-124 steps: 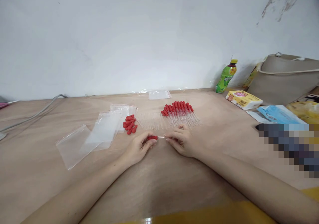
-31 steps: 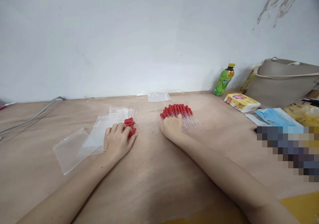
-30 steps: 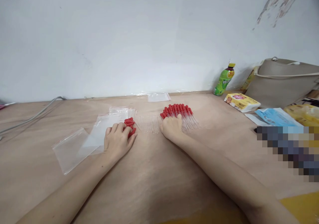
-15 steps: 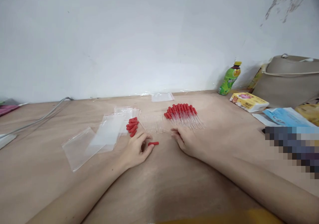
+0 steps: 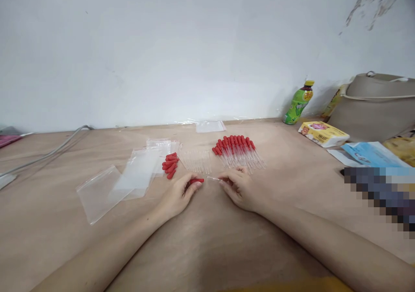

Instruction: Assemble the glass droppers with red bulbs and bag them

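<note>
While the left hand [image 5: 179, 195] holds a red bulb [image 5: 200, 181] in narrowed fingers and the right hand [image 5: 241, 190] pinches a clear tube [image 5: 213, 178] just apart from it, capped tubes [image 5: 235, 140] lie beyond the right hand; loose bulbs [image 5: 169, 167] and bare tubes [image 5: 198, 162] lie unjoined on the worktop [image 5: 155, 253].

No lettering reads clearly enough to spell out. The green bottle [image 5: 296, 106] carries print in two places: red characters on a yellow patch of its label, below the yellow cap [image 5: 309, 83], and large pale characters lower on its green side, both too small and blurred to make out. In front of the bottle, the yellow-and-white pack [image 5: 323, 133] bears a short line of dark print beside cartoon figures, also illegible. Farther right of the bottle, the light-blue packet [image 5: 372, 152] shows a small whitish mark, unclear.
</note>
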`<state>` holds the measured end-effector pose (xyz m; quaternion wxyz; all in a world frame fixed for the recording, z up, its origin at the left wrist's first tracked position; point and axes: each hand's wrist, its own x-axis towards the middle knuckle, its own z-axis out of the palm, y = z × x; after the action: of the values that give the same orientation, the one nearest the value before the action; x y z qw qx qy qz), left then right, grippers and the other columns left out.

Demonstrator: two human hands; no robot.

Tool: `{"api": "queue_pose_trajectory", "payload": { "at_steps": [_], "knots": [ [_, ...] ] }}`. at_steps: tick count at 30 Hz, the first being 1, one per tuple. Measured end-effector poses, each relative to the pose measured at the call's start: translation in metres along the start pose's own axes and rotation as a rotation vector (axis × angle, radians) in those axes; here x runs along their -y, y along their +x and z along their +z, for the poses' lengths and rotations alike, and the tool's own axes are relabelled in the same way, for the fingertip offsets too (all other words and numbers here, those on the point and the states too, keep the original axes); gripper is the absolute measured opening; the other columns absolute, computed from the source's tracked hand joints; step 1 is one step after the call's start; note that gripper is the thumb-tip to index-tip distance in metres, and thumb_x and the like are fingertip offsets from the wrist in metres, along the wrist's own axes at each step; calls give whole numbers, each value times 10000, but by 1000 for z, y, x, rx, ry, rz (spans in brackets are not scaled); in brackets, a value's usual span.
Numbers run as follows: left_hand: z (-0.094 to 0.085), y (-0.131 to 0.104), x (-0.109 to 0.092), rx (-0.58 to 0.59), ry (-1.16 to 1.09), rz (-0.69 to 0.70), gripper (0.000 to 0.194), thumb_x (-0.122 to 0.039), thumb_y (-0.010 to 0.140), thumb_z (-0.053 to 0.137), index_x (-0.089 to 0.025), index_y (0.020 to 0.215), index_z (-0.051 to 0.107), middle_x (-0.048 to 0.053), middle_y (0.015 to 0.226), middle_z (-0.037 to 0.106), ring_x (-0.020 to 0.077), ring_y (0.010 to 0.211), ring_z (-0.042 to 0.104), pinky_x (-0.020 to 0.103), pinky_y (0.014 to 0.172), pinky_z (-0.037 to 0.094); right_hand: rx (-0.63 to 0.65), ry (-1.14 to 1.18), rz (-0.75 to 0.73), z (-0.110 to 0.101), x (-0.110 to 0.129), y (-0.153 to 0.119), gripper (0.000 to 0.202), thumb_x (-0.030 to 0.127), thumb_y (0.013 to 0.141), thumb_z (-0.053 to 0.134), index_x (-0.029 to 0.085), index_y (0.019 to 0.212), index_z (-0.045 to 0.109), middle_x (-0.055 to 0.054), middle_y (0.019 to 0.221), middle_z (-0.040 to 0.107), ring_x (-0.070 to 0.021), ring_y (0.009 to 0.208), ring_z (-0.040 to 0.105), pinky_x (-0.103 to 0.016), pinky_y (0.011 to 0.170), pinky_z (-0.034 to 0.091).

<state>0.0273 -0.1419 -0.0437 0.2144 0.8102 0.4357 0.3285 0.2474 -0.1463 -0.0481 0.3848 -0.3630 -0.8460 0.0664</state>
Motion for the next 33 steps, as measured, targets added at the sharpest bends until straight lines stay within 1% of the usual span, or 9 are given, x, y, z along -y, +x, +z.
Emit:
{"api": "queue_pose_trajectory", "payload": {
  "at_steps": [3,6,11,15,20,24,28,31,33],
  "knots": [
    [3,0,0,51,-111,-50,184,-307,882,411,-167,929,522,-7,691,567,108,613,537,226,576,434,15,14,-9,1,0,0,151,218,863,415,169,885,555,-12,742,631,-95,596,512,-321,783,284],
    [6,-1,1,54,-208,-73,189,-313,879,415,-162,935,514,-8,683,562,100,600,540,217,564,448,30,16,-31,2,0,0,151,213,863,417,170,887,559,-8,746,630,-90,594,512,-316,785,277],
    [8,-2,5,55,-266,-68,208,-312,865,440,-154,958,540,1,684,563,98,591,531,212,551,455,26,15,-79,3,-3,0,165,218,863,435,179,894,593,5,674,603,-97,604,503,-308,762,276],
    [8,-3,7,93,-258,-86,227,-325,853,453,-149,941,568,-6,657,547,92,558,506,202,523,442,53,42,-116,3,-7,1,170,196,852,461,191,923,615,-2,702,624,-101,617,518,-308,742,281],
    [5,-5,3,117,-172,-58,202,-289,854,452,-152,885,596,-17,622,535,80,531,488,182,503,418,81,50,-150,5,-12,2,198,168,838,474,197,957,629,-25,754,637,-117,657,534,-294,698,328],
    [4,-5,1,96,-106,-25,198,-288,857,464,-156,875,611,-11,644,578,85,552,527,179,510,431,32,-19,-203,9,-14,1,228,151,829,471,194,998,618,-41,789,634,-136,694,524,-280,650,359],
    [6,-5,6,39,-16,58,172,-277,851,490,-174,893,621,-7,712,644,94,604,585,185,562,474,5,-132,-270,11,-12,1,213,130,833,447,164,960,615,-45,770,624,-133,672,510,-279,633,370],
    [4,-3,9,-36,70,201,151,-263,830,535,-191,928,625,-6,796,678,99,655,622,186,610,504,-26,-221,-311,10,-9,2,178,148,846,440,141,894,611,-54,749,619,-141,675,512,-281,624,386],
    [2,-2,10,-99,134,306,185,-248,819,555,-195,986,615,5,860,688,112,715,642,198,657,522,-71,-273,-321,9,-7,4,160,172,852,448,138,853,605,-57,737,620,-148,681,518,-281,619,403]
  ]
}}
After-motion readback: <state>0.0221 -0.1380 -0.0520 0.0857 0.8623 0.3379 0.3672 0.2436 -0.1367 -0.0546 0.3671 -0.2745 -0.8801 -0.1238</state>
